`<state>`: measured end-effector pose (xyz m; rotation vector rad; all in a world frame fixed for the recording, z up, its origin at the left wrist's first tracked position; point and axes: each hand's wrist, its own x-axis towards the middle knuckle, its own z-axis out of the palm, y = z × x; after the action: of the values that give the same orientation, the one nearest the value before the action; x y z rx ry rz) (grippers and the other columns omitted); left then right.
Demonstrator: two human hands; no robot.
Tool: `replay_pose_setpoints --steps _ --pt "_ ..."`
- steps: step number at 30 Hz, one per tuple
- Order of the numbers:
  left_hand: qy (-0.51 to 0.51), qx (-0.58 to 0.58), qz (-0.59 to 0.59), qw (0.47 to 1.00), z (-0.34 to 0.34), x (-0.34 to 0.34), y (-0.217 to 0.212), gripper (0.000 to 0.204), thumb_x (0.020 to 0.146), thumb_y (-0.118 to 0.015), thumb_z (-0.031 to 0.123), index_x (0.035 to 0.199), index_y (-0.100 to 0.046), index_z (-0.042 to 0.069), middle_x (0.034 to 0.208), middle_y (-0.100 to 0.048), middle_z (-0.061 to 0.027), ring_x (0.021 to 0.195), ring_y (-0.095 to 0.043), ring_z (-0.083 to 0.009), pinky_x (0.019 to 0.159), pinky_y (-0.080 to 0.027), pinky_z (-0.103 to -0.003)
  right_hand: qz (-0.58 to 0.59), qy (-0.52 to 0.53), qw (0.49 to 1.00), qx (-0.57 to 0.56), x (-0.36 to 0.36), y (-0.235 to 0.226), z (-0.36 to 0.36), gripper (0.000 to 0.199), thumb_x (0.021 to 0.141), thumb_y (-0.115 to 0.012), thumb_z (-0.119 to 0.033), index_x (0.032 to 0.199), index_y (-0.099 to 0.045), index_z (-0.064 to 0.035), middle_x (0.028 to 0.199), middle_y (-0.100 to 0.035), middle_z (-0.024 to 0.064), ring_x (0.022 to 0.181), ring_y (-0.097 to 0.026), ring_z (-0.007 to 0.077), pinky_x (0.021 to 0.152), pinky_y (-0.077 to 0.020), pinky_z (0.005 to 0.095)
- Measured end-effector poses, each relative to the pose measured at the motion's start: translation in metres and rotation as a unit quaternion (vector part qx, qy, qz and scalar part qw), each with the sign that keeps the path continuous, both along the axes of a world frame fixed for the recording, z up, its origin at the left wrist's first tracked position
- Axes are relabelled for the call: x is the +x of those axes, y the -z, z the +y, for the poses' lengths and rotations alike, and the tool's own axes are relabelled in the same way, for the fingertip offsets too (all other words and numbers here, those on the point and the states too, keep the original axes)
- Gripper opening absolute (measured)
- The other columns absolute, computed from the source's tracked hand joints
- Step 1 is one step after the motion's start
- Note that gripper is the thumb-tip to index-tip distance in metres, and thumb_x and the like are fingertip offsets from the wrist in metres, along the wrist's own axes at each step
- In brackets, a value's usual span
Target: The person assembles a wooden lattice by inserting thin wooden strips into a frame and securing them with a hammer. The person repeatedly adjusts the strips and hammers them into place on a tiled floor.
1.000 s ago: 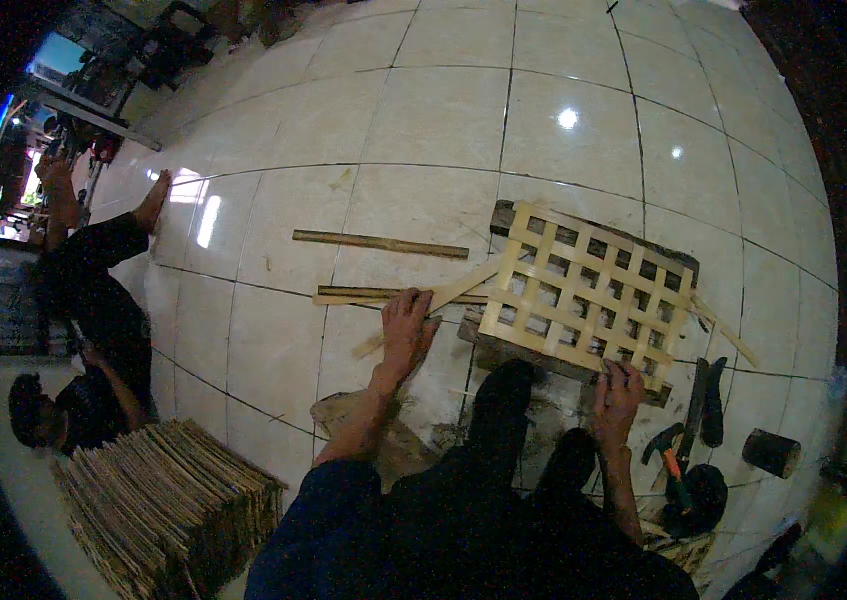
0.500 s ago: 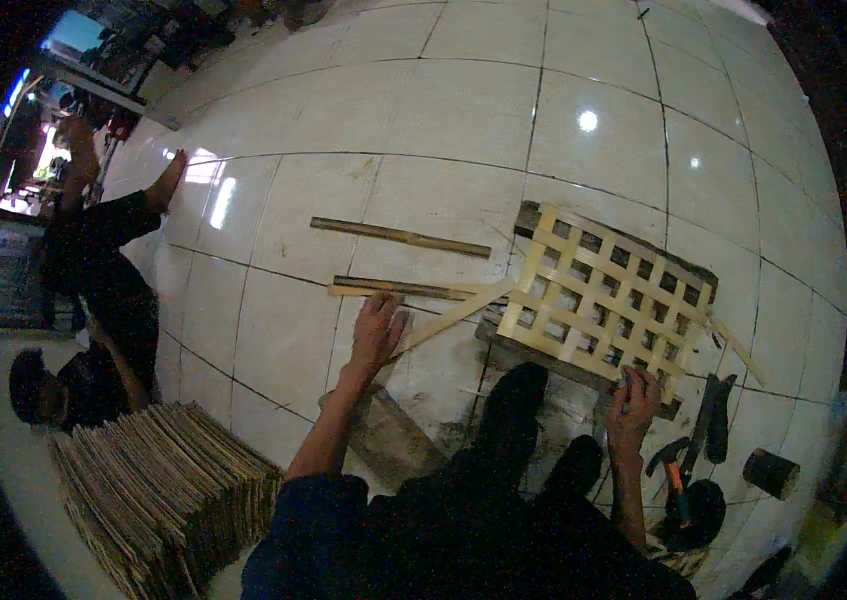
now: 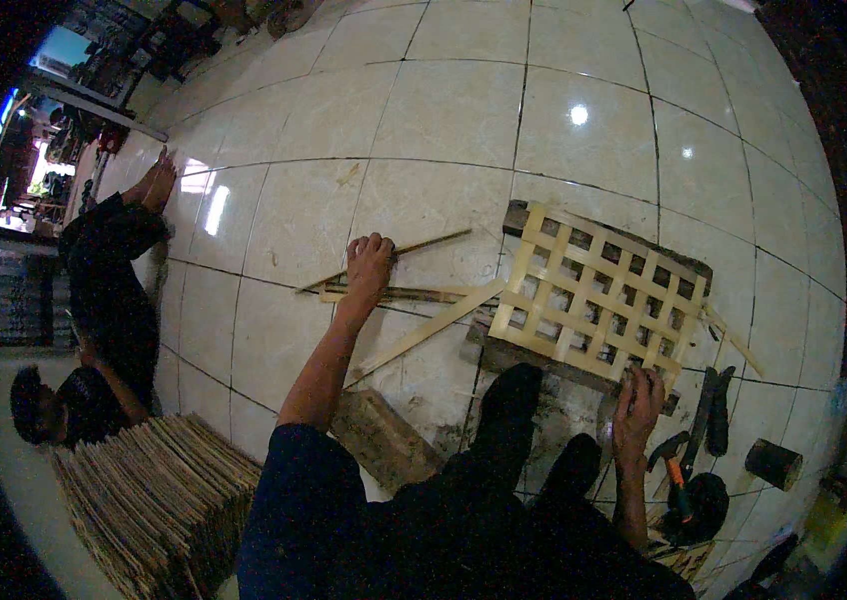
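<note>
A thin dark-edged bamboo strip (image 3: pixel 434 241) slants over the tiles, with my left hand (image 3: pixel 370 265) closed on its middle. Beneath that hand lie more flat strips (image 3: pixel 424 294), dark and pale. One long pale strip (image 3: pixel 434 333) runs from near my left side up to the panel's left edge. At the right, an open-weave bamboo panel (image 3: pixel 584 290) of pale crossed strips rests on a dark wooden board (image 3: pixel 554 362). My right hand (image 3: pixel 639 395) has its fingers bent over the near right edge of the panel; the fingertips are partly hidden.
A hammer (image 3: pixel 679 480), a dark-handled blade (image 3: pixel 714 410) and a dark cylinder (image 3: pixel 774 464) lie at the right. A wooden block (image 3: pixel 384 440) is near my feet. At the left stand a tall stack of thin slats (image 3: pixel 159 500) and a seated person (image 3: pixel 109 310).
My left hand has moved away from me onto the farther dark strip, which has turned from its earlier slant. My right hand stays at the panel edge.
</note>
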<state>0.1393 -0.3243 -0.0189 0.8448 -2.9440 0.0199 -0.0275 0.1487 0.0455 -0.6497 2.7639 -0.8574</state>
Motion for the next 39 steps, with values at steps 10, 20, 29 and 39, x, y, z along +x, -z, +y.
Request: replay_pose_setpoints --steps 10,20,29,39 --pt "0.129 0.135 0.253 0.949 0.095 0.009 -0.072 0.028 0.085 -0.061 0.006 0.112 -0.063 0.013 0.086 -0.062 -0.0113 0.076 -0.060 -0.0295 0.064 -0.048 -0.040 -0.036 -0.045 0.994 -0.097 0.003 -0.015 -0.026 0.032 0.096 -0.051 -0.021 0.120 -0.057 0.0005 0.117 -0.059 0.0223 0.111 -0.053 0.0375 0.099 -0.0401 0.0453" --pt "0.324 0.280 0.116 0.896 0.211 -0.038 -0.059 0.053 0.075 -0.073 0.015 0.126 -0.057 0.018 0.109 -0.057 -0.0141 0.093 -0.058 -0.0314 0.080 -0.048 -0.038 -0.383 0.172 0.851 -0.314 0.017 -0.006 -0.008 0.025 0.099 -0.052 -0.023 0.114 -0.053 -0.0039 0.093 -0.059 0.0049 0.083 -0.062 0.0128 0.076 -0.0524 0.0309" --pt "-0.093 0.565 0.162 0.804 0.147 -0.113 -0.054 0.038 0.089 -0.064 0.022 0.113 -0.057 -0.006 0.099 -0.066 -0.0152 0.082 -0.063 -0.0227 0.073 -0.051 -0.035 -0.360 0.262 0.805 -0.391 0.021 0.025 0.054 0.023 0.098 -0.053 -0.024 0.112 -0.053 -0.0063 0.092 -0.061 0.0057 0.077 -0.064 0.0151 0.069 -0.0549 0.0334" --pt "-0.097 0.671 0.170 0.715 0.144 -0.134 -0.092 0.031 0.092 -0.060 0.018 0.112 -0.061 -0.005 0.085 -0.065 -0.0065 0.069 -0.060 -0.0116 0.062 -0.052 -0.027 -0.349 0.269 0.794 -0.420 0.013 0.026 0.067 0.035 0.098 -0.055 -0.025 0.123 -0.048 -0.0013 0.092 -0.064 0.0079 0.079 -0.065 0.0152 0.072 -0.0563 0.0309"
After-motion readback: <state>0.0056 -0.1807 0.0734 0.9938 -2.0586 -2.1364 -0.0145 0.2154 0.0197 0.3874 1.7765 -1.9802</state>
